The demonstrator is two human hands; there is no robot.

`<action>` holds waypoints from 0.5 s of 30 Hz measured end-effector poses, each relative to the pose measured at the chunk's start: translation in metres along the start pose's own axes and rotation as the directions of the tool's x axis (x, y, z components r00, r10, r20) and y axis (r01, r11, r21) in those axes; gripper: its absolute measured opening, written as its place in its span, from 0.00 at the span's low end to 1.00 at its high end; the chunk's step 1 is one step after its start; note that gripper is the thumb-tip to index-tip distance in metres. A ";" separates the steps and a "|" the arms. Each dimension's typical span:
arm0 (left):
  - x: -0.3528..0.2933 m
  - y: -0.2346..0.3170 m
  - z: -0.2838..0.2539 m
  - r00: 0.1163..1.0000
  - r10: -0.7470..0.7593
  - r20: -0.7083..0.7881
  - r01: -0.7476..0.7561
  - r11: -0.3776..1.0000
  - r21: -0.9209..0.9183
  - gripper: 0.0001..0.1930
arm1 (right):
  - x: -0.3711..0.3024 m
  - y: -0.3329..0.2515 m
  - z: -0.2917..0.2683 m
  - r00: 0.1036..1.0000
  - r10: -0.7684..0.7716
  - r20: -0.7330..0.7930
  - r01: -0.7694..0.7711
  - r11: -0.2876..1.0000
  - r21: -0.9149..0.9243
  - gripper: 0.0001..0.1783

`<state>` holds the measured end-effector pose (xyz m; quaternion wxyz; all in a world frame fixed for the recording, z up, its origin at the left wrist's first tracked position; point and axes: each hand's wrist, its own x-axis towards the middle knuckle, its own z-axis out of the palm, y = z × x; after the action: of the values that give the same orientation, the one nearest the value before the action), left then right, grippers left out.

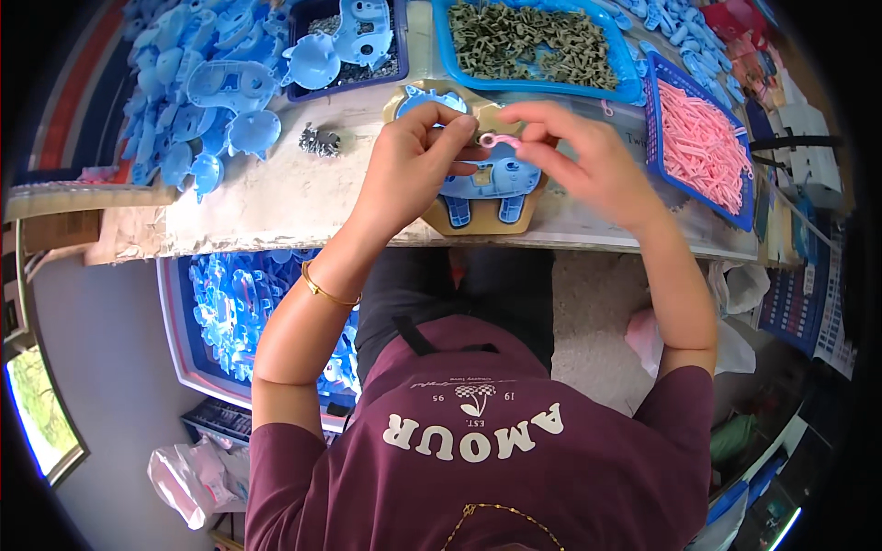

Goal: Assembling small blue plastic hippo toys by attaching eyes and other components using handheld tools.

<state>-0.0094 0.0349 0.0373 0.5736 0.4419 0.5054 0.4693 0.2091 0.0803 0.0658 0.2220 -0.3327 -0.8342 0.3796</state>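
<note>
**A:** What are the two hands doing over the tan jig [478, 223]?

**B:** Both hang just above it. The jig sits at the near edge of the workbench [276, 197], and a blue plastic shell [501, 179] lies seated in it. The right hand [588, 165] pinches a small pink plastic piece [499, 140] between thumb and fingertips, fingers drawn in tight. The left hand [413, 165] is curled narrow, and its fingertips meet the same pink piece from the other side.

**A:** So the pink piece is where, exactly?

**B:** In the air between the two hands, directly over the upper part of the jig. Whether it touches the blue shell, I cannot tell.

**A:** What lies around the jig?

**B:** Beyond it, a blue tray of grey-green small parts [533, 41]. To the right of the jig, a blue basket of pink sticks [703, 142]. To its left, a little cluster of grey parts [319, 140] on the bench, and farther left a heap of blue shells [197, 83]. Beyond and left of the jig, a dark bin [344, 46] holds more blue shells.
</note>
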 end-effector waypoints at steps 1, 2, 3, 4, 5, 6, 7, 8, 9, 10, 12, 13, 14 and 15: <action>0.000 0.000 0.001 1.000 -0.001 -0.004 0.001 1.000 -0.002 0.13 | 0.003 0.000 0.005 1.000 -0.028 0.001 0.028 1.000 -0.007 0.19; -0.001 0.000 0.001 1.000 -0.002 -0.009 0.002 1.000 -0.004 0.13 | 0.003 0.001 0.008 1.000 -0.029 0.006 0.029 1.000 -0.006 0.19; -0.002 0.000 0.001 1.000 0.012 -0.012 -0.011 1.000 0.010 0.13 | 0.004 0.001 0.010 0.999 -0.028 -0.020 0.028 1.000 -0.008 0.17; -0.003 0.000 0.000 1.000 0.025 -0.015 -0.025 0.999 0.023 0.12 | 0.005 0.001 0.012 0.999 -0.026 -0.045 0.025 1.000 -0.010 0.16; -0.003 -0.001 0.000 1.000 0.023 -0.019 -0.023 1.000 0.021 0.12 | 0.005 0.001 0.012 0.999 -0.026 -0.040 0.026 1.000 -0.009 0.16; -0.004 -0.002 0.001 0.999 0.041 -0.023 -0.040 0.998 0.038 0.12 | 0.004 0.001 0.013 0.999 -0.023 -0.045 0.023 1.000 -0.013 0.16; -0.006 -0.003 0.001 0.998 0.059 -0.027 -0.058 0.997 0.055 0.12 | 0.004 0.001 0.013 0.998 -0.020 -0.051 0.019 1.000 -0.017 0.15; -0.006 -0.004 0.001 0.998 0.057 -0.027 -0.056 0.997 0.053 0.12 | 0.003 -0.001 0.015 0.999 -0.018 -0.049 0.017 1.000 -0.017 0.15; -0.007 -0.005 0.001 0.996 0.084 -0.025 -0.080 0.990 0.118 0.11 | 0.002 -0.003 0.018 0.998 0.016 -0.062 -0.017 1.000 -0.017 0.15; -0.008 -0.005 0.001 0.994 0.110 -0.021 -0.104 0.977 0.184 0.11 | 0.002 -0.004 0.020 0.996 0.051 -0.076 -0.052 0.998 -0.017 0.15; -0.009 -0.006 -0.004 0.996 0.087 0.023 -0.089 0.988 0.127 0.11 | 0.001 -0.006 0.021 0.996 0.043 -0.074 -0.043 0.999 -0.001 0.14; -0.009 -0.005 -0.007 0.995 0.068 0.069 -0.073 0.995 0.072 0.11 | 0.001 -0.007 0.021 0.997 0.033 -0.074 -0.032 0.999 0.014 0.13; -0.008 -0.004 -0.011 0.996 0.065 0.068 -0.070 0.995 0.072 0.11 | 0.000 -0.006 0.020 0.997 0.034 -0.073 -0.033 0.999 0.015 0.13; -0.008 -0.002 -0.014 0.990 0.048 0.134 -0.060 0.994 0.086 0.11 | 0.000 -0.004 0.018 0.999 0.001 -0.037 0.000 1.000 0.019 0.11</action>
<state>-0.0239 0.0270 0.0349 0.5721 0.5108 0.4750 0.4315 0.1963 0.0693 0.0581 0.2405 -0.3377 -0.8263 0.3812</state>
